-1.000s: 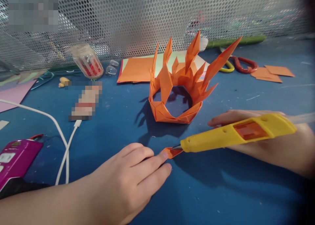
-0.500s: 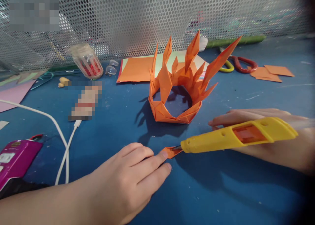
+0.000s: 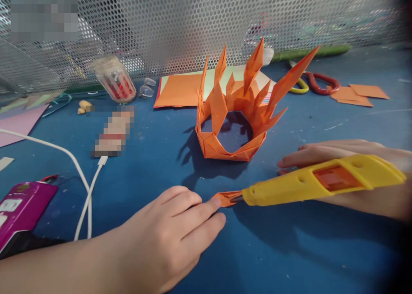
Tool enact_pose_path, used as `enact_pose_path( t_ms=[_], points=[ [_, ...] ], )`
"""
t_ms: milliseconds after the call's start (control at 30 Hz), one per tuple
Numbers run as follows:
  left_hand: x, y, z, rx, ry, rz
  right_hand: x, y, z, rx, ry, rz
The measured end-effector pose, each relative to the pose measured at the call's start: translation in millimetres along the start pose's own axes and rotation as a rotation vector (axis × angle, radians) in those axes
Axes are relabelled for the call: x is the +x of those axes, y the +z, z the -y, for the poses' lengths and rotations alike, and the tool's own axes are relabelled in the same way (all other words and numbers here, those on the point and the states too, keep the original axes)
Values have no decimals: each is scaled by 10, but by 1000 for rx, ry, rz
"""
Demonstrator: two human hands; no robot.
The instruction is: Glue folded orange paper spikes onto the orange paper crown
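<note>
My left hand (image 3: pixel 174 234) is closed, its fingertips on the end of a small folded piece of orange paper (image 3: pixel 229 196) low over the blue table; the thumb is hidden. My right hand (image 3: pixel 357 156) grips a yellow pen-like tool (image 3: pixel 283 189) with a narrow metal tip and an orange patch in its side; its fingers are mostly hidden behind the tool. That tip touches the right end of the folded paper. Beyond both hands stands an orange paper ring with tall pointed spikes (image 3: pixel 219 146), which neither hand touches.
Orange squares (image 3: pixel 368 90), red-handled scissors (image 3: pixel 323 86) and stacked paper (image 3: pixel 178 92) lie at the back, before a perforated metal panel (image 3: pixel 167 23). A tilted jar (image 3: pixel 114 79), white cable (image 3: pixel 69 156) and purple device (image 3: pixel 28 208) are at left.
The yellow tool's tip has drawn to the right toward the paper's outer end, uncovering more of the folded paper. My left hand stays on the paper, almost unmoved.
</note>
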State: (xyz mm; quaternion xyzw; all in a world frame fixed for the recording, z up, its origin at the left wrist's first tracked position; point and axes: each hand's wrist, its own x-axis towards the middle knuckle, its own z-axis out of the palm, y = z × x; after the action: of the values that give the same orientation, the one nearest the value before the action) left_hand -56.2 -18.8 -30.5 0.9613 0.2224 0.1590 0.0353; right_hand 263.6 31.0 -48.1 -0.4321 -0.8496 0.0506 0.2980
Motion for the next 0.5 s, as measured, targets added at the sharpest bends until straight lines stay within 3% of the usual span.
enact_pose_path(
  t_ms=[133,300,500],
  points=[
    [0,13,13,-21,0,-16,48,-62,-148,38,-12,-10],
    [15,-11,16,-75,-56,54,16,-107,-414,13,-181,22],
    [14,-9,2,-101,-122,74,-103,-162,-863,-78,-157,-19]
  ],
)
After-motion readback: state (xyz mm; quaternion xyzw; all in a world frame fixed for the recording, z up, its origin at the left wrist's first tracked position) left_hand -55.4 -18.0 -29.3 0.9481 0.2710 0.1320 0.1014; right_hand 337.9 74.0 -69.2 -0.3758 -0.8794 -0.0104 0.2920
